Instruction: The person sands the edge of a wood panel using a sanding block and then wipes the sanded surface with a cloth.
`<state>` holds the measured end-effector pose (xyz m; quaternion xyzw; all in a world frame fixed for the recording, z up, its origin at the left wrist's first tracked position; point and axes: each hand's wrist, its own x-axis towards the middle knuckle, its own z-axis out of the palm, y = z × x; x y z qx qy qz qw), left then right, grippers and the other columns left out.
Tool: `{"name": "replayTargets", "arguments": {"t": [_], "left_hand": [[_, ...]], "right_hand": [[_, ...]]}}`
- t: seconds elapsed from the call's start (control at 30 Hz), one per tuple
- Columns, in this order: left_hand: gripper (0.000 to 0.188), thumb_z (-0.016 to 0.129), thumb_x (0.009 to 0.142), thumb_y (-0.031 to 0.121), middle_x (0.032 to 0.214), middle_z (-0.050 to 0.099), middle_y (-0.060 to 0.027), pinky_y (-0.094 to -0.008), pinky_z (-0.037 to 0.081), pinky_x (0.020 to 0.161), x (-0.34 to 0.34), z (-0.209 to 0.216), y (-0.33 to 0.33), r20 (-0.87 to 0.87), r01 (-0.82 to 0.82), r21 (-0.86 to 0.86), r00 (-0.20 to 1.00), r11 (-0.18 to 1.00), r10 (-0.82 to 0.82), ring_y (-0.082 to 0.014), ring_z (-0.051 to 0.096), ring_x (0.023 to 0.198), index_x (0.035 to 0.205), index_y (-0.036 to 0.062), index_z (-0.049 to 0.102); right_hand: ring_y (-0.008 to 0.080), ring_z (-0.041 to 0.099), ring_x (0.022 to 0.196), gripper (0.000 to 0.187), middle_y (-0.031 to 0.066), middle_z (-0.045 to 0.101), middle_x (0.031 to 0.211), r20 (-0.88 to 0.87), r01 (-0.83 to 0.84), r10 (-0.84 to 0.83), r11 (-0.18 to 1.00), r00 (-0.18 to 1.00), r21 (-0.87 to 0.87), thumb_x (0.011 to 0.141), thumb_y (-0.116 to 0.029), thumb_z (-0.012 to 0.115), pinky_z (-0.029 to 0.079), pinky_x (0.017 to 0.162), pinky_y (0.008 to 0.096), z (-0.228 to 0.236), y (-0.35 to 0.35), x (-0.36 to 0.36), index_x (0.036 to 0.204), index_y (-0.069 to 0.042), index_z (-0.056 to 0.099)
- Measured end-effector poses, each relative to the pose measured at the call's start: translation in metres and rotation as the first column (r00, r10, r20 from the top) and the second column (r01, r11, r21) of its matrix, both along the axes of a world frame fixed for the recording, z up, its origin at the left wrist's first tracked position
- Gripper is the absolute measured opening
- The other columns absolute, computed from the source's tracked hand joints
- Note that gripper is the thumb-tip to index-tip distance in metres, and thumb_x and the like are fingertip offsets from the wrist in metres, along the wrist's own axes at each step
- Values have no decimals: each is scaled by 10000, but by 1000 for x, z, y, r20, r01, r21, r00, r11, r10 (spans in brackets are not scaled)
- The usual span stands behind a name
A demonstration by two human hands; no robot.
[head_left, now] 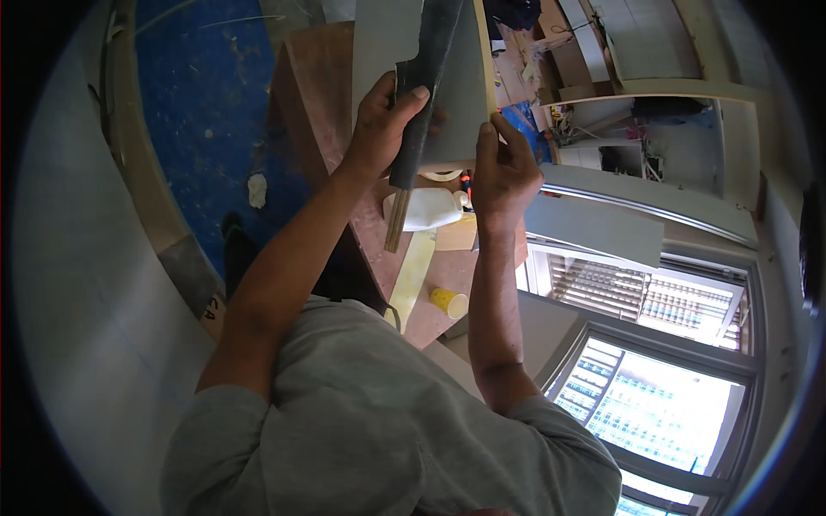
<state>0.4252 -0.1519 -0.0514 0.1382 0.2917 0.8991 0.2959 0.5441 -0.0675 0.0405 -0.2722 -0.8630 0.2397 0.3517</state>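
Note:
My left hand [385, 125] is closed round a long dark strip [418, 133], with the thumb lying over its face. Layered bare wood [397, 225] shows below the strip's lower end. Behind the strip stands a flat grey panel [465, 86] with a pale edge along its right side. At the lower right corner of that panel, my right hand [508, 172] is closed, its thumb and fingertips pinching the edge. The hidden fingertips do not show whether a thin piece sits between them.
Below the panel, a white plastic jug [428, 209] lies on the brown workbench [411, 297]. A yellow cup [449, 302] rests nearer my body. Blue sheeting [198, 103] covers the floor at left. Windows [658, 404] and a cluttered shelf [632, 146] are at right.

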Motion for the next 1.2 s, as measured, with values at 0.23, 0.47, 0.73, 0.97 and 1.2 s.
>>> {"name": "replayTargets", "arguments": {"t": [0.23,0.47,0.73,0.97,1.2], "left_hand": [[301,693,1016,273,983,685,-43,-283,562,754,8,7,-5,-136,-90,-154,988,984,69,-111,675,851,1175,24,636],[258,765,901,162,943,590,-143,-386,515,764,70,40,-29,-698,-461,-238,693,855,180,-279,622,855,1070,-3,662],[247,785,892,140,852,537,-124,-390,456,693,30,39,3,-646,-507,-315,734,802,210,-262,554,762,905,-17,595],[281,740,972,220,890,678,-47,-321,518,738,65,31,-17,-774,-604,-173,572,778,271,-135,620,824,1127,-11,702],[227,728,986,194,887,671,-36,-309,501,702,49,40,-20,-733,-563,-378,667,735,135,-118,603,780,1081,-10,694]], "right_hand": [[191,653,1190,379,162,684,1310,-253,-246,137,847,958,-472,1121,-177,497,516,1015,322,-11,15,14,1372,77,624],[219,602,1277,424,171,616,1419,-271,-349,224,689,936,-636,1084,-123,466,469,1067,305,-34,29,11,1465,42,550],[222,501,1381,750,141,504,1555,-332,-440,295,684,896,-582,1076,-472,316,365,1178,332,-39,5,-1,1619,46,334],[133,434,903,735,48,554,1165,-491,-597,371,655,788,-464,1068,-441,344,382,820,275,-48,13,-10,1653,1,297],[219,404,1257,757,132,439,1413,-396,-546,378,642,837,-539,1088,-470,307,315,1074,330,-46,7,-4,1640,47,270]]}}
